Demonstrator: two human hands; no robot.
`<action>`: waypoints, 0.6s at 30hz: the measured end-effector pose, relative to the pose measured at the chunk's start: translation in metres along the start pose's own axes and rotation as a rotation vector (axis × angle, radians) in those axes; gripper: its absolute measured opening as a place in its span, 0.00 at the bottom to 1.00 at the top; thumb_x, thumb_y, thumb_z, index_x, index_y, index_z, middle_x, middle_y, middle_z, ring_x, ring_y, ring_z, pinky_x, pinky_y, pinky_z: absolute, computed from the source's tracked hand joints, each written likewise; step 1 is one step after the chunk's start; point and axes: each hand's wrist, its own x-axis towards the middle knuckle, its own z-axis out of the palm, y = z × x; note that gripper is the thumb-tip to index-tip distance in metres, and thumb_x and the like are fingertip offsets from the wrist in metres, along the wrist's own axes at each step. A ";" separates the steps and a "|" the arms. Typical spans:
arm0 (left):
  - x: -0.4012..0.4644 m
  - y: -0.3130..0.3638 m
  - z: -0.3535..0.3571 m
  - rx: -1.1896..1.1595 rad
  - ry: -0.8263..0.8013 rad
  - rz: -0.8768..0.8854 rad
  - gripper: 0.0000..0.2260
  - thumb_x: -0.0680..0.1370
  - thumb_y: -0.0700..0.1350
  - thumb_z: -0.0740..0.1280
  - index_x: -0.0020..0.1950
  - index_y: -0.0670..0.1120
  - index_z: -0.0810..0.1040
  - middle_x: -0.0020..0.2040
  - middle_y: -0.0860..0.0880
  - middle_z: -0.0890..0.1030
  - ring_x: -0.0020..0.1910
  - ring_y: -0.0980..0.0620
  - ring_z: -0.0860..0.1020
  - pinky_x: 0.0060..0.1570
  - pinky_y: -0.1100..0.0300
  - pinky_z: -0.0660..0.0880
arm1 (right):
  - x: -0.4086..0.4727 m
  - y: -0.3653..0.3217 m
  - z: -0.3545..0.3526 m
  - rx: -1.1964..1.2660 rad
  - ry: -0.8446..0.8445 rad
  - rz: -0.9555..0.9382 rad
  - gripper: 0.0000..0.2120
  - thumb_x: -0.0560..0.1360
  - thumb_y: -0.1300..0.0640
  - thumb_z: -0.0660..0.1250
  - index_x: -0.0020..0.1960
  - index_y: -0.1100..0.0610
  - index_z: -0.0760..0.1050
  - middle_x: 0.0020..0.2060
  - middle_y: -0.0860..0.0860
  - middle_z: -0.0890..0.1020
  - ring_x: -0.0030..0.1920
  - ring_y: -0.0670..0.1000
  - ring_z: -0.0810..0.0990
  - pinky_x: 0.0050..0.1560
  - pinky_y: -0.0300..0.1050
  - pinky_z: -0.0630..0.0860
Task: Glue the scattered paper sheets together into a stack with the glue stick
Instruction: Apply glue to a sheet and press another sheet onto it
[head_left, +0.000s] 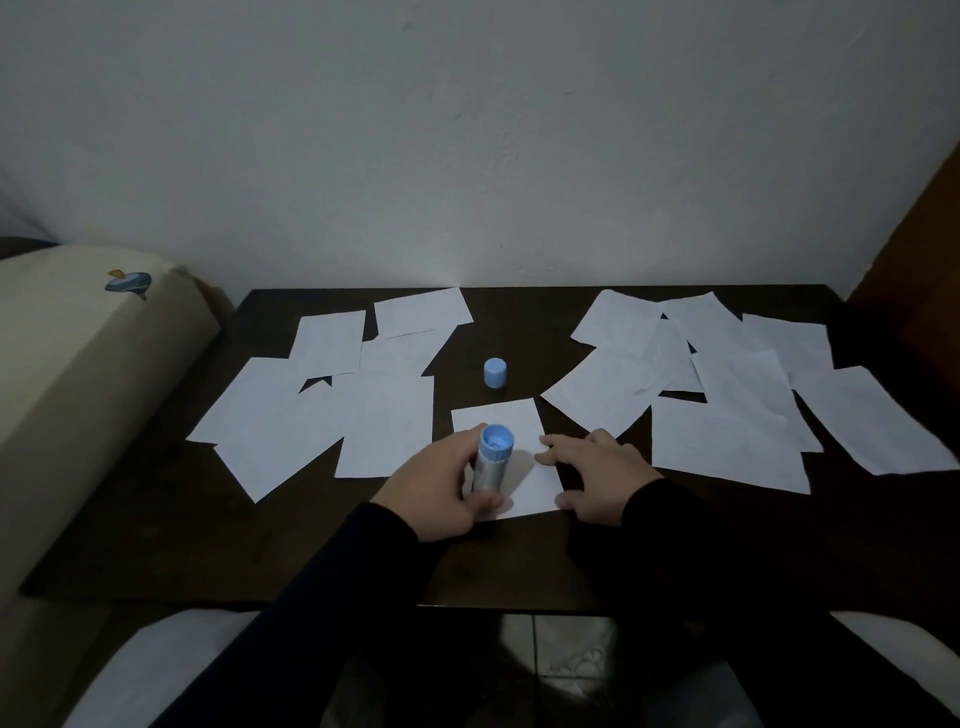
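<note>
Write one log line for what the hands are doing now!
left hand: holds glue stick | right hand: presses sheet | cap: off, on table

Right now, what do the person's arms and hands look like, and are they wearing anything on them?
Both arms are covered by long dark sleeves, near black in this dim light, reaching to the wrists. The left hand and right hand are bare: no gloves show, and no rings, watch or bracelet can be made out. The sleeves look plain, with no visible markings or cuffs of another colour.
</note>
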 end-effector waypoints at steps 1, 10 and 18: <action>0.000 -0.001 -0.001 -0.003 0.003 -0.002 0.28 0.76 0.49 0.70 0.73 0.53 0.63 0.68 0.52 0.72 0.63 0.52 0.71 0.67 0.52 0.68 | 0.001 0.001 0.000 0.001 0.000 -0.005 0.29 0.77 0.52 0.67 0.74 0.42 0.61 0.76 0.40 0.57 0.73 0.50 0.58 0.72 0.54 0.57; 0.005 -0.013 -0.006 -0.762 0.392 -0.035 0.19 0.76 0.49 0.69 0.64 0.55 0.66 0.54 0.54 0.74 0.53 0.57 0.73 0.51 0.60 0.72 | 0.000 -0.004 -0.005 0.003 -0.038 0.006 0.30 0.77 0.54 0.67 0.75 0.44 0.60 0.76 0.42 0.57 0.74 0.51 0.58 0.73 0.53 0.58; 0.046 -0.002 0.007 -0.669 0.599 -0.104 0.20 0.76 0.50 0.69 0.65 0.51 0.68 0.55 0.55 0.73 0.54 0.56 0.72 0.54 0.61 0.70 | 0.005 -0.003 -0.007 0.045 0.155 -0.056 0.22 0.76 0.45 0.66 0.69 0.46 0.69 0.69 0.45 0.70 0.67 0.48 0.66 0.68 0.50 0.65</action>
